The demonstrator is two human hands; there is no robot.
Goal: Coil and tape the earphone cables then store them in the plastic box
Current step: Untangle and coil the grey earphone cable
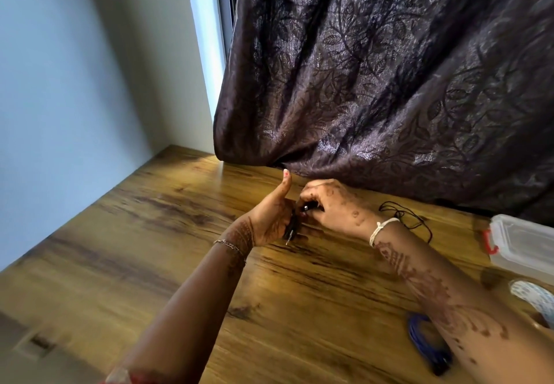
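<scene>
Earphone cable [291,228], gripped w/ both hands [271,218] [335,206]

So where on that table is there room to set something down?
The widest bare wood lies left of the left hand, bordered by the wall. Another patch sits between the two forearms, toward the near edge. The right side is crowded: plastic box, tape roll, blue coil and loose black earphone cable.

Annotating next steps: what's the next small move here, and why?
Likely one more wrap: the right hand pulls in slack and loops it round the left hand, which grips the bundled part. Part of the black earphone cable lies loose on the table; too early for the tape roll.
</scene>
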